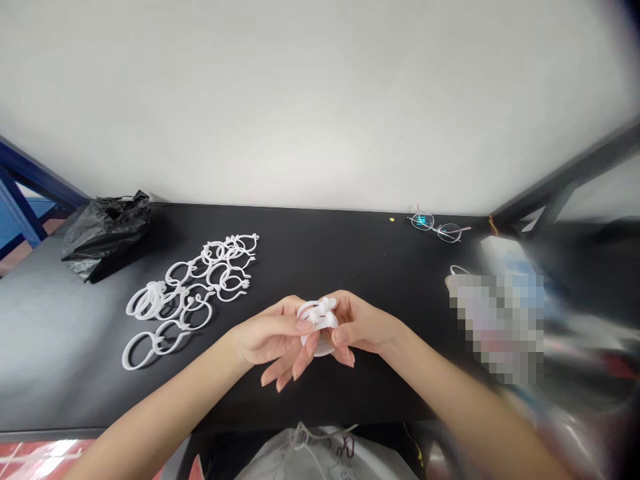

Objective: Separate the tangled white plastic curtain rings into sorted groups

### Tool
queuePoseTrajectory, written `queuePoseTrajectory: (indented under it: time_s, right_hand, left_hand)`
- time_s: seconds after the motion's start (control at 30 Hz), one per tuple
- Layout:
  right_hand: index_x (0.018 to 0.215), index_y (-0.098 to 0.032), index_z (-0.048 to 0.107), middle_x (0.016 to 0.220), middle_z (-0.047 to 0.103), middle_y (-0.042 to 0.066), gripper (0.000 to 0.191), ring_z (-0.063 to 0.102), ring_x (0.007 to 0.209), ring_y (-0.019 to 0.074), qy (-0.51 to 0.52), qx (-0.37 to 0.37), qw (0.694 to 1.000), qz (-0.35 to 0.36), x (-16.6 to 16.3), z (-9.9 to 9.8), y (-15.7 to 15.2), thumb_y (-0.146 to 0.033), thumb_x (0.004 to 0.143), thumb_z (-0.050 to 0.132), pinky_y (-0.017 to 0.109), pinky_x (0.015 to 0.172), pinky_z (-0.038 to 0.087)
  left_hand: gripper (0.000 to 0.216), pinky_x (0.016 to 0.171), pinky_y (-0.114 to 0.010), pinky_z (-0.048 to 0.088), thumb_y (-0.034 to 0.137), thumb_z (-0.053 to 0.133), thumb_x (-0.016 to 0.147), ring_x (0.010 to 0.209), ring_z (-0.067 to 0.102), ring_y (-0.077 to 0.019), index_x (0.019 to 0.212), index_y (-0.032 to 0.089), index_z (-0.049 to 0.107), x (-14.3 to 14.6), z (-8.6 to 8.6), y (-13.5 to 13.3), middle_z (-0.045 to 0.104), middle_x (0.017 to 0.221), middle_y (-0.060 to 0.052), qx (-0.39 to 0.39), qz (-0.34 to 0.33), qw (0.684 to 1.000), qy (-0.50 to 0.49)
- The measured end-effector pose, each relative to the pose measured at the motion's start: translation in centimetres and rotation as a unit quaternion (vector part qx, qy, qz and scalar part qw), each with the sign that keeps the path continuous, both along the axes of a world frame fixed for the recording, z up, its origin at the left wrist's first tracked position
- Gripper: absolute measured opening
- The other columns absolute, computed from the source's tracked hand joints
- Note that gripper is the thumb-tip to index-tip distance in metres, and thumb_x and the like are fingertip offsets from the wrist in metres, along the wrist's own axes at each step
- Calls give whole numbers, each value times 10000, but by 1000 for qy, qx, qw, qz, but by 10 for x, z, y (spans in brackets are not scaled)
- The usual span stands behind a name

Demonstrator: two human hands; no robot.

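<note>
White plastic rings (319,325) with small knobbed ends are gathered between my two hands above the black table. My left hand (280,335) pinches them from the left with thumb and fingers. From the right, my right hand (359,325) grips the same rings, its thumb near their lower edge. Fingers cover part of them, so how they join is hidden. To the left on the table lies a spread of several similar white rings (197,313), some overlapping or linked in a chain.
A crumpled black plastic bag (107,230) sits at the back left of the black table (320,257). Eyeglasses (436,227) lie at the back right. Blurred packages (515,267) stand on the right. Below the table's front edge is a whitish plastic bag (320,457).
</note>
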State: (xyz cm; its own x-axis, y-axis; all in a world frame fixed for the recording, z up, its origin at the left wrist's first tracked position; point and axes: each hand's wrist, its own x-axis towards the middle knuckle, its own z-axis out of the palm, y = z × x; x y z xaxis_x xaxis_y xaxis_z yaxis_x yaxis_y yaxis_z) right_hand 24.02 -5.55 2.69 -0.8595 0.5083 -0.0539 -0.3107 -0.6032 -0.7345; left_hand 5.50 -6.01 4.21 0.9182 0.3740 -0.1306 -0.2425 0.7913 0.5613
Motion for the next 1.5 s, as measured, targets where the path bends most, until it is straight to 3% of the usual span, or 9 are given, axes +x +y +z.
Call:
queuePoseTrajectory:
  time_s: [0.27,0.37,0.5,0.6,0.77,0.93,1.03,1.23,1.5]
  right_hand:
    - [656,-127,597,342,395,-85,607,352,275,56,38,-20,995,-94,-13,6,-24,-722,777,596,171,303,374]
    - [648,-124,589,369,423,-75,568,313,285,39,40,-27,994,-95,-13,10,-25,-671,798,618,156,298,345]
    - [743,-115,632,498,582,-28,384,460,372,75,69,-62,995,-25,-4,13,-15,-484,783,731,210,393,506]
    - [741,-104,633,591,653,7,322,539,406,79,90,-77,993,20,0,9,-9,-398,794,755,232,471,569]
    - [752,-94,624,623,693,43,389,654,444,125,66,-70,994,45,1,1,-11,-462,838,715,206,455,563]
    - [817,-115,613,601,678,-3,404,658,440,127,25,-70,997,15,1,5,-12,-489,780,762,192,412,546]
    - [810,-118,611,565,658,-14,425,648,445,121,-18,-45,999,-9,1,7,-10,-512,762,766,180,409,531]
    - [638,-133,559,412,517,-58,537,414,295,55,10,-82,994,-77,-8,9,-19,-630,829,627,192,343,485]
    - [485,-175,427,385,435,-46,693,433,333,82,-45,-136,976,-163,-20,13,-38,-792,792,502,189,303,377]
  left_hand:
    - [305,461,-282,567,422,767,715,344,589,-151,749,120,790,4,16,-19,671,489,-65,57,30,995,78]
    - [305,487,-297,573,423,784,693,441,649,-186,749,123,780,3,19,-16,721,602,-90,80,27,992,95]
    - [332,722,-416,598,456,766,721,533,701,-205,679,129,725,1,24,-11,770,864,-135,75,46,994,66]
    - [335,844,-484,564,466,752,734,700,748,-288,690,137,704,2,20,-9,766,789,-125,46,56,997,37]
    - [443,606,-389,595,562,728,727,749,749,-347,679,123,687,0,8,-10,762,764,-155,32,50,994,94]
    - [414,380,-220,494,523,779,714,373,624,-158,686,119,692,-2,9,-7,716,612,-82,38,49,994,92]
    - [376,290,-168,405,496,767,744,324,584,-143,791,125,728,-2,10,-4,691,545,-58,48,48,993,97]
    - [372,295,-154,405,476,706,814,272,530,-95,864,112,766,2,11,-10,704,551,-69,76,55,991,91]
    - [391,440,-248,547,508,701,800,285,557,-129,704,131,742,-2,10,-20,647,435,-42,126,60,987,76]
